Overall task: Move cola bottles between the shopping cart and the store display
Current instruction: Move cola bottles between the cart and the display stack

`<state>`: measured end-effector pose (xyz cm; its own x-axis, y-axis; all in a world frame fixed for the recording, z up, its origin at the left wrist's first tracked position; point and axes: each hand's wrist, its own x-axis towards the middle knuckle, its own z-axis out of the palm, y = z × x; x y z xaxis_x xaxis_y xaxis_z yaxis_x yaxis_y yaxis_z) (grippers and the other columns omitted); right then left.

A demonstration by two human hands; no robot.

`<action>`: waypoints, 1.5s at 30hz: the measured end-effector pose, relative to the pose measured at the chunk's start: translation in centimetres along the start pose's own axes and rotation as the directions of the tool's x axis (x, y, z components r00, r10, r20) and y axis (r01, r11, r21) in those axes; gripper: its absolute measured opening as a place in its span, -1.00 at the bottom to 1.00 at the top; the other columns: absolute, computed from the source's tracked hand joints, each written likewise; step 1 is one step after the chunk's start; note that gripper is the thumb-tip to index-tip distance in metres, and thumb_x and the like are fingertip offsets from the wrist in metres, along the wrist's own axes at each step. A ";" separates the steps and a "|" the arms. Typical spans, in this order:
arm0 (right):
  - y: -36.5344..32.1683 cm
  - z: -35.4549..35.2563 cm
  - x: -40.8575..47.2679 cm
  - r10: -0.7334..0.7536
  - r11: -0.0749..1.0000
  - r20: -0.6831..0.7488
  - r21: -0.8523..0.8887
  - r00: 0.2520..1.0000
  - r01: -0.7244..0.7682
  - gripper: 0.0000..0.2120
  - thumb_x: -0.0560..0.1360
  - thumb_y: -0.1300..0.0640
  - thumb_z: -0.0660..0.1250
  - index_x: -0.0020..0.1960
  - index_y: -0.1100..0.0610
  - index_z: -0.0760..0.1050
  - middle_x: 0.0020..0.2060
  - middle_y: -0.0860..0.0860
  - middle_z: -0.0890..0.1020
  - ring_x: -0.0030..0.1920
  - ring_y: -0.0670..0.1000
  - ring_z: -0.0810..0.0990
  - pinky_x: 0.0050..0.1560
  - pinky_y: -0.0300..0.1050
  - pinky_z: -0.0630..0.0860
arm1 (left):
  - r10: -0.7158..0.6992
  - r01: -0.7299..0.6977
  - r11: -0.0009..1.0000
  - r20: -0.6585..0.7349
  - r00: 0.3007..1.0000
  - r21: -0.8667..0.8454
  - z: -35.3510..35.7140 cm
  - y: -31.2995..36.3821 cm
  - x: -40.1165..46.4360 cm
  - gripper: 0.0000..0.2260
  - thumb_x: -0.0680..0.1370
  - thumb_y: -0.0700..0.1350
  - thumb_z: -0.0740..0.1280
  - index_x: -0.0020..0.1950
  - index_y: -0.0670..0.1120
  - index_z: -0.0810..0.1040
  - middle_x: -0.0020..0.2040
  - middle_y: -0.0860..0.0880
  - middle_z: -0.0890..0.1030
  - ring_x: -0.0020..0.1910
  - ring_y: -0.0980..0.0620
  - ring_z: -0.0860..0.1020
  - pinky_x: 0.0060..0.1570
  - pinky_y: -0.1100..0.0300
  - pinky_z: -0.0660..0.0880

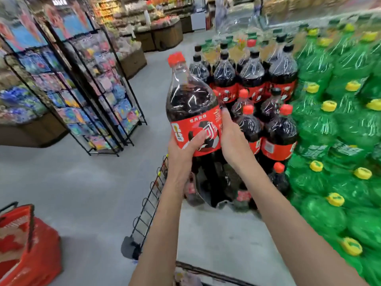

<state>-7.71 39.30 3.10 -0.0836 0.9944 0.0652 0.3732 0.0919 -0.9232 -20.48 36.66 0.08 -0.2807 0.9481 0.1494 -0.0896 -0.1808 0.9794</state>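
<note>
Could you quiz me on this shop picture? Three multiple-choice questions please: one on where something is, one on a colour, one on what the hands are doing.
1. Where do the green bottles stand?
A. right of the cola display
B. left of it
C. in the red basket

2. What colour is the held cola bottle cap?
A. yellow
B. red
C. black

3. How is that bottle held?
A. left hand only
B. right hand only
C. both hands

Answers: 1 A, green stacks fill the right side. 2 B, its cap is red. 3 C, both hands clasp the label.

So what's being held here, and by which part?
A large cola bottle, upright, gripped by both hands at its red label: left hand on the front, right hand on the side.
</note>
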 end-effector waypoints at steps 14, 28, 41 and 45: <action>-11.9 5.8 17.7 -0.193 0.909 -0.169 0.341 0.967 0.241 -0.74 0.37 -0.02 0.59 0.00 0.05 0.69 -0.11 -0.01 0.77 -0.07 0.01 0.76 0.15 0.02 0.64 | 0.102 -0.133 0.988 0.328 0.939 0.074 -7.7 0.1 21.5 -0.26 0.21 0.06 0.63 0.34 -0.10 0.54 0.02 0.08 0.77 0.02 0.07 0.74 0.00 0.21 0.64; -1.1 16.4 22.6 -0.046 0.994 -0.468 0.069 0.883 0.088 -0.66 0.26 -0.30 0.45 -0.18 -0.05 0.70 -0.25 -0.15 0.73 -0.10 -0.07 0.68 0.13 0.14 0.55 | -0.108 -0.061 0.951 0.514 0.851 0.302 -12.2 -15.8 26.1 -0.04 0.19 0.02 0.76 0.41 0.39 0.27 0.31 0.34 0.58 0.31 0.30 0.57 0.23 0.37 0.53; 5.2 17.2 25.8 -0.069 0.989 -0.401 -0.147 0.914 0.011 -0.78 0.47 -0.16 0.42 -0.07 -0.01 0.65 -0.16 -0.12 0.71 -0.05 -0.08 0.66 0.09 0.05 0.57 | -0.144 -0.060 0.920 0.476 0.868 0.387 -10.9 -22.9 29.0 0.04 0.12 0.13 0.75 0.40 0.50 0.19 0.34 0.17 0.61 0.33 0.08 0.60 0.32 -0.13 0.56; 5.9 17.8 27.1 -0.102 0.979 -0.362 -0.200 0.927 0.029 -0.75 0.53 -0.17 0.38 -0.04 0.01 0.62 -0.18 -0.14 0.68 -0.09 -0.08 0.63 -0.01 -0.05 0.53 | -0.155 -0.028 0.928 0.452 0.878 0.372 -10.7 -24.8 29.9 0.00 0.12 0.15 0.76 0.33 0.59 0.22 0.25 0.33 0.62 0.23 0.28 0.62 0.24 0.08 0.61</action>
<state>-24.23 65.86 -7.31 0.2190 0.9313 0.2912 0.5480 0.1295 -0.8264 -36.84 66.73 -21.22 0.1993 0.9791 0.0410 0.2807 -0.0971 0.9549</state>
